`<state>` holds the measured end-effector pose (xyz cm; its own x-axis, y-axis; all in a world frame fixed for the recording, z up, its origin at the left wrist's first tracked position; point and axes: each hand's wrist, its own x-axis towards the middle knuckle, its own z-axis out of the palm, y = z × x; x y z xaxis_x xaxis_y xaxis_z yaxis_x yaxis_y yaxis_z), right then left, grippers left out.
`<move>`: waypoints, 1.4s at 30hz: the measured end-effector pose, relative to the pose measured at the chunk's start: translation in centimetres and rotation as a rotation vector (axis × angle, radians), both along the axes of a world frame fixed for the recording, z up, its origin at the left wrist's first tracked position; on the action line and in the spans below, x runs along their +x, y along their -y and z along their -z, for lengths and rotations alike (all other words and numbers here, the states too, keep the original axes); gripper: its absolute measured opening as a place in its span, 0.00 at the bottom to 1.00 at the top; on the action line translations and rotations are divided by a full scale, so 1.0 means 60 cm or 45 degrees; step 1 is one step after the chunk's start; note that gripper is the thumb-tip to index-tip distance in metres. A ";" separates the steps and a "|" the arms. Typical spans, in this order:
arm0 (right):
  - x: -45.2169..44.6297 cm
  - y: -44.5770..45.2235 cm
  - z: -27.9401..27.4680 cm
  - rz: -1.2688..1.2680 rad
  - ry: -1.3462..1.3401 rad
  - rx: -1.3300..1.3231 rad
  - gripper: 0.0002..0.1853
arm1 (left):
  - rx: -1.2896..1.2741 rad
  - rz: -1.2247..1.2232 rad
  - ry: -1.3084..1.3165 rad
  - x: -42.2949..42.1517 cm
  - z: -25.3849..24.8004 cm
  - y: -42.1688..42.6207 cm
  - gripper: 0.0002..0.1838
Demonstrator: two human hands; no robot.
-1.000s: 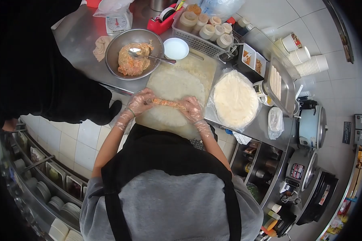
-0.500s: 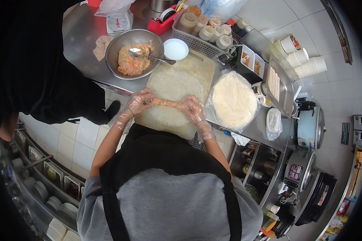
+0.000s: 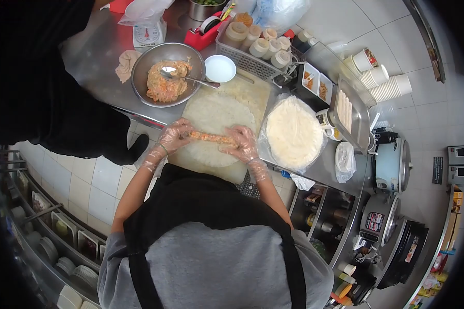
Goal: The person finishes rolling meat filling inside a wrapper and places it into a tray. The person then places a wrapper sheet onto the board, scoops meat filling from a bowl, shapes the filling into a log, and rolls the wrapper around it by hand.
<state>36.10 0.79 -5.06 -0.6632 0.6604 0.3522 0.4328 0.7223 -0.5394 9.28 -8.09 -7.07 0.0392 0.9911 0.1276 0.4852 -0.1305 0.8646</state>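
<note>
A log of minced filling with orange bits (image 3: 210,137) lies across a round, pale wrapper sheet (image 3: 219,110) on a cutting board (image 3: 260,95). My left hand (image 3: 173,137), in a clear plastic glove, pinches the log's left end. At the other end my right hand (image 3: 241,143), gloved too, has its fingers behind the log and its thumb in front. Beyond my left hand, a steel bowl (image 3: 138,82) holds a mound of the same filling (image 3: 165,88). A spoon (image 3: 203,82) rests in it. To my right is a stack of round wrappers (image 3: 295,133) on plastic.
A small white bowl (image 3: 220,68) stands behind the board. Farther back are a basket of bottles (image 3: 247,63), a red tape dispenser (image 3: 203,36) and a scale (image 3: 148,35). At right sits a steel tray with pale rolls (image 3: 344,108). A person in black (image 3: 56,103) stands at left.
My right hand's fingers have spread more along the log, which looks longer and more even. The whole view has shifted slightly.
</note>
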 end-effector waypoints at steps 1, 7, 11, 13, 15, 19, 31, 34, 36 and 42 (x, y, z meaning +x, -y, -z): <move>0.007 -0.001 0.016 -0.010 0.004 0.027 0.24 | -0.031 -0.005 -0.001 0.000 -0.001 0.000 0.16; 0.028 -0.010 0.027 -0.024 0.068 0.063 0.24 | 0.018 -0.019 -0.073 -0.005 0.036 0.001 0.19; 0.058 -0.020 0.066 -0.071 0.040 0.082 0.22 | -0.095 -0.020 0.057 -0.011 0.074 -0.003 0.24; 0.044 -0.016 0.026 -0.056 -0.024 -0.061 0.26 | 0.147 0.004 0.004 -0.015 0.091 -0.003 0.21; 0.031 -0.002 0.001 0.005 -0.206 -0.337 0.22 | 0.072 0.027 -0.041 -0.011 0.066 -0.002 0.20; 0.036 -0.009 0.062 0.000 -0.226 -0.429 0.16 | 0.049 0.039 -0.079 0.011 0.029 -0.006 0.21; -0.004 -0.011 0.060 -0.081 0.127 0.141 0.21 | 0.230 0.073 -0.228 0.035 0.020 -0.018 0.16; -0.025 0.011 -0.002 -0.022 0.196 0.226 0.19 | 0.278 0.081 -0.269 0.038 -0.014 -0.023 0.16; -0.041 0.015 0.013 0.001 0.188 0.341 0.18 | 0.329 0.102 -0.337 0.042 -0.009 -0.021 0.15; -0.066 0.010 0.048 -0.002 0.491 0.273 0.17 | 0.316 0.056 -0.210 0.045 0.014 -0.028 0.18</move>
